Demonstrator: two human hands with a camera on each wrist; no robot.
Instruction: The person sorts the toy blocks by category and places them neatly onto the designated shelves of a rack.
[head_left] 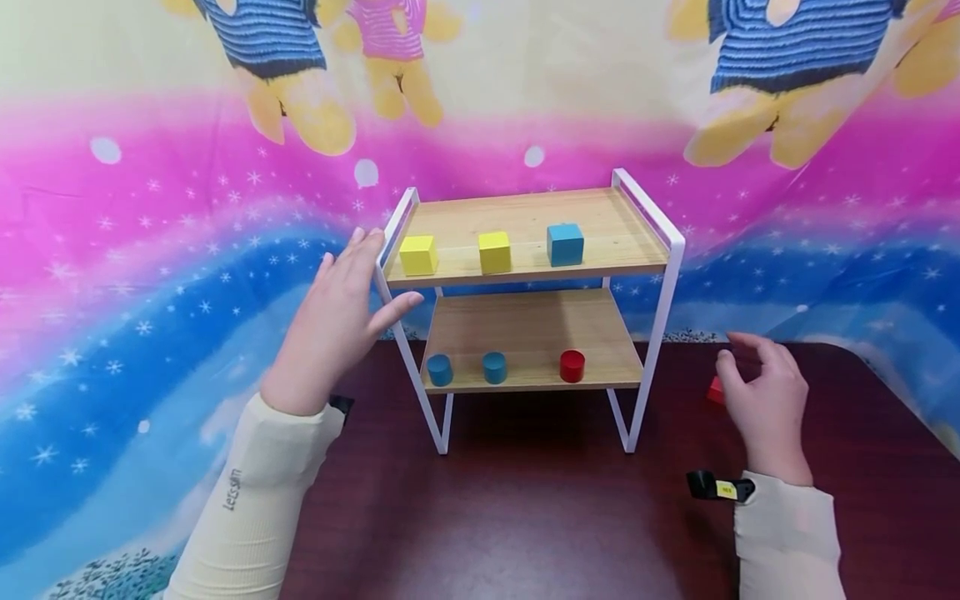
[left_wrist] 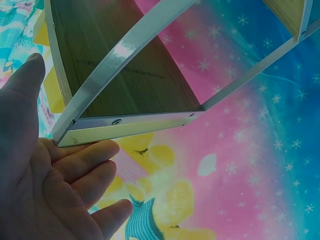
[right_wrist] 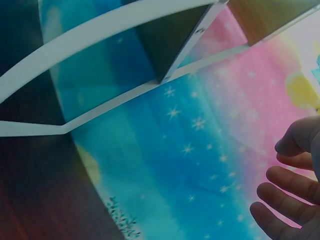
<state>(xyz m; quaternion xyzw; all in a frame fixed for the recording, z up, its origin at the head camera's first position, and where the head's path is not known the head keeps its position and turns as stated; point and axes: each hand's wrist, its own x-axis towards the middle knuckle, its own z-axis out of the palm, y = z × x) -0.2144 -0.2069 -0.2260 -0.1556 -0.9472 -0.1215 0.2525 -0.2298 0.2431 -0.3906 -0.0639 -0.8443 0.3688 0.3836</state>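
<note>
A two-tier wooden shelf (head_left: pixel 517 315) with a white metal frame stands on the table. My left hand (head_left: pixel 333 312) is at its upper left corner, fingers stretched out along the white side rail (left_wrist: pixel 125 129) and thumb spread toward a yellow cube (head_left: pixel 418 256). Another yellow cube (head_left: pixel 495 253) and a blue cube (head_left: pixel 565 245) sit on the top board. On the lower board are two blue cylinders (head_left: pixel 439 369) and a red cylinder (head_left: pixel 572 366). Right of the shelf, my right hand (head_left: pixel 771 404), fingers loosely bent and holding nothing, partly hides a red block (head_left: pixel 716 390).
The dark reddish-brown table (head_left: pixel 517 517) extends in front of the shelf and to its right. Behind hangs a colourful cloth (head_left: pixel 187 225) with bears and snowflakes. The shelf's white right leg (head_left: pixel 651 367) stands between the lower board and my right hand.
</note>
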